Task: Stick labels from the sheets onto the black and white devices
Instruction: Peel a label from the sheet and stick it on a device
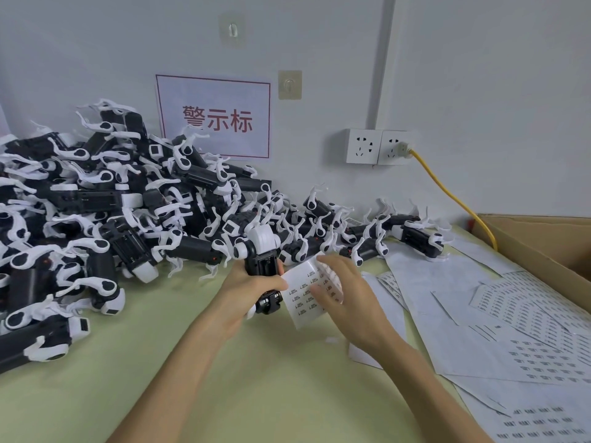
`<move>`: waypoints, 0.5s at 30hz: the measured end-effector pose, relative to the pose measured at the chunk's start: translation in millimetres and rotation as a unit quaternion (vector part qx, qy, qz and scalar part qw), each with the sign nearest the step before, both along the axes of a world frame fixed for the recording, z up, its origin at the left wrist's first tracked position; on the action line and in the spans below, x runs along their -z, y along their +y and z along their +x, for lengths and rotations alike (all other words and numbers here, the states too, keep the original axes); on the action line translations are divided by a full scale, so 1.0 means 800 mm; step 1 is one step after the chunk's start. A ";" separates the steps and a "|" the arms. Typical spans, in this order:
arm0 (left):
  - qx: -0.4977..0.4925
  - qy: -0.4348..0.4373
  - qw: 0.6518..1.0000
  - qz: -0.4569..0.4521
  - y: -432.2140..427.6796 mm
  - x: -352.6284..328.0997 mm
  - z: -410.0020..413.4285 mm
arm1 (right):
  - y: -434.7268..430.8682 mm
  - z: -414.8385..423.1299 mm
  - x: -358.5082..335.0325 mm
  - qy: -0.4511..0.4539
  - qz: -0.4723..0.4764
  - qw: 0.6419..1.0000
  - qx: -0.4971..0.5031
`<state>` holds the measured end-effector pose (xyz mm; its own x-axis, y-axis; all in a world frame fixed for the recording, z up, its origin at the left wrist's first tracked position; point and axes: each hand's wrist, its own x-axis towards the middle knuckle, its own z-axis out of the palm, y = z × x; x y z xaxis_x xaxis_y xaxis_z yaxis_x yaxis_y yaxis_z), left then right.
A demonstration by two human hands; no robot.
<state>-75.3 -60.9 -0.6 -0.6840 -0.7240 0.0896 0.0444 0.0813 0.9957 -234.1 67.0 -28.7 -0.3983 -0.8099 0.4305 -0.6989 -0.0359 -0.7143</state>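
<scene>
My left hand [252, 284] grips a stiff, light-looking device [260, 247] by its black body, above the worktop [256, 378]. My right hand [347, 292] pinches the flimsy sheet [302, 298] beside it; I would peel from a corner.

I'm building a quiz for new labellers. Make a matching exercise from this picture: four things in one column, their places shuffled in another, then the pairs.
Things:
1. held device
2. small sheet
3. yellow cable
4. box

Places:
A. plugged into the socket
B. at the right edge of the table
C. in the left hand
D. in the right hand

Pairs: 1-C, 2-D, 3-A, 4-B.
</scene>
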 end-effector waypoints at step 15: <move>0.046 0.015 0.998 0.039 0.003 0.004 -0.004 | 0.001 0.003 -0.001 -0.019 -0.081 0.997 -0.008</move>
<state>-78.5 -58.2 -3.9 -0.7457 -0.6638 0.0575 0.0786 -0.0019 0.9969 -231.5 67.6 -27.7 -0.4047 -0.7376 0.5405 -0.6705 -0.1626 -0.7239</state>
